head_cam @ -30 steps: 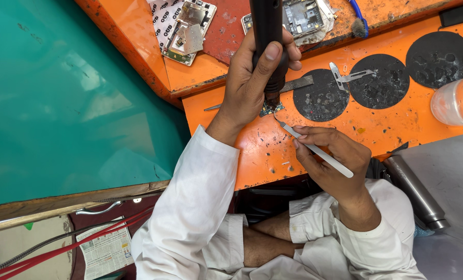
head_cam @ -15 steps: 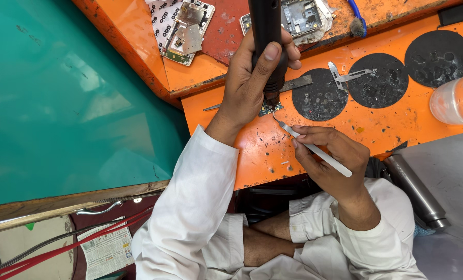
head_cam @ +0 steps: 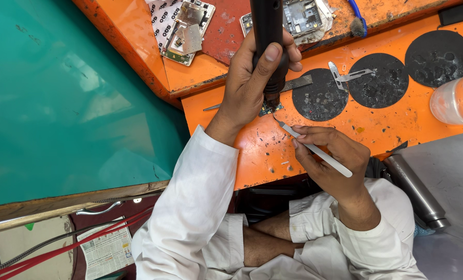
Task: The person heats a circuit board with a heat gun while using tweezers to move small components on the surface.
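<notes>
Bench: scuffed orange worktop (head_cam: 376,132) beside a teal surface (head_cam: 60,103), three black round pads across it.
Left hand: left hand (head_cam: 252,78) clenched around a black hot-air handpiece (head_cam: 268,36), nozzle pointing down.
Right hand: right hand (head_cam: 330,155) pinching silver tweezers (head_cam: 314,150), tips aimed up-left.
Small circuit board (head_cam: 271,108): flat on the worktop, right under the nozzle, just beyond the tweezer tips; touching or not, I cannot tell.
Nearby: opened phone frame (head_cam: 299,15) on the upper ledge, clear plastic bottle (head_cam: 457,101) at right.
</notes>
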